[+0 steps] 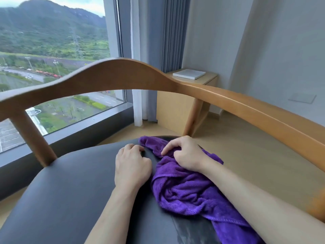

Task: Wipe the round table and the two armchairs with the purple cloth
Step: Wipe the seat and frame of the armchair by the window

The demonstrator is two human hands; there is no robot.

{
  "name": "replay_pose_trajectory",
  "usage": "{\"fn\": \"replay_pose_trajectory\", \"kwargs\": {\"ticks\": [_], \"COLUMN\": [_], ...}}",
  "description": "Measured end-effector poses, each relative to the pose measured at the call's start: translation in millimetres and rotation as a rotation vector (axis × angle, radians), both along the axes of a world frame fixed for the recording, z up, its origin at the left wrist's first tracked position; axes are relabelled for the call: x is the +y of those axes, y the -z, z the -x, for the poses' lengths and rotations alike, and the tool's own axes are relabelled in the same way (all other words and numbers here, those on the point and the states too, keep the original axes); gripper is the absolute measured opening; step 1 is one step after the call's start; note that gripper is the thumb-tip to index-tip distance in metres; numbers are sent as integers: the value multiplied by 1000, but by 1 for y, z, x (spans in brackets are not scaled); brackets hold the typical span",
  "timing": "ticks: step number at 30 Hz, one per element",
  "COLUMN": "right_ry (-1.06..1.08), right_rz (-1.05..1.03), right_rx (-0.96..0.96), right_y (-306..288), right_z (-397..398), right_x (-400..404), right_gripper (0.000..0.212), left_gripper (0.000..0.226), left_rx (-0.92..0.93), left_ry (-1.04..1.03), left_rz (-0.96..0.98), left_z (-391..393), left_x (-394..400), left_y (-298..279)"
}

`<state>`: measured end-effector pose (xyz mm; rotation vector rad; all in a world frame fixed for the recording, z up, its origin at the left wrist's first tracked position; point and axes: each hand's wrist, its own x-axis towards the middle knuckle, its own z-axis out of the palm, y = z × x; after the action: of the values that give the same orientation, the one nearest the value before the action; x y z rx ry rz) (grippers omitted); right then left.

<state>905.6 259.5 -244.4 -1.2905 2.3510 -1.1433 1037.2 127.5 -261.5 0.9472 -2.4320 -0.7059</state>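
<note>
An armchair with a dark grey padded seat (70,182) and a curved wooden back and armrest rail (123,74) fills the view. The purple cloth (182,191) lies bunched on the right half of the seat. My right hand (186,154) rests on the cloth's upper part, its fingers curled into the fabric and gripping it. My left hand (131,164) sits on the bare seat just left of the cloth with its fingers curled under; whether they catch the cloth's edge is hidden. A wet streak shows on the seat near the bottom.
Beyond the chair back is a floor-to-ceiling window (52,50), with curtains (158,41) to its right. A low wooden side cabinet (186,99) carrying a white pad (189,73) stands in the corner. Light wood floor (246,155) runs along the right.
</note>
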Motion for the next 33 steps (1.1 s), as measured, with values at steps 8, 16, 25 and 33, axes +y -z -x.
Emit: {"fn": "replay_pose_trajectory", "kwargs": {"ticks": [8, 16, 25, 33], "right_ry": [152, 67, -27, -39], "right_rz": [42, -435, -369, -37], "right_rx": [-132, 175, 137, 62], "right_y": [-9, 4, 0, 3], "right_z": [22, 17, 5, -26], "right_x": [-99, -119, -87, -15], "right_gripper": [63, 69, 58, 32], "left_gripper": [35, 26, 48, 44], "left_rx": [50, 119, -337, -279], "left_ry": [2, -20, 5, -60], "left_rz": [-17, -103, 135, 197], "left_z": [0, -7, -42, -40], "left_x": [-2, -1, 6, 7], "left_y": [2, -1, 4, 8]}}
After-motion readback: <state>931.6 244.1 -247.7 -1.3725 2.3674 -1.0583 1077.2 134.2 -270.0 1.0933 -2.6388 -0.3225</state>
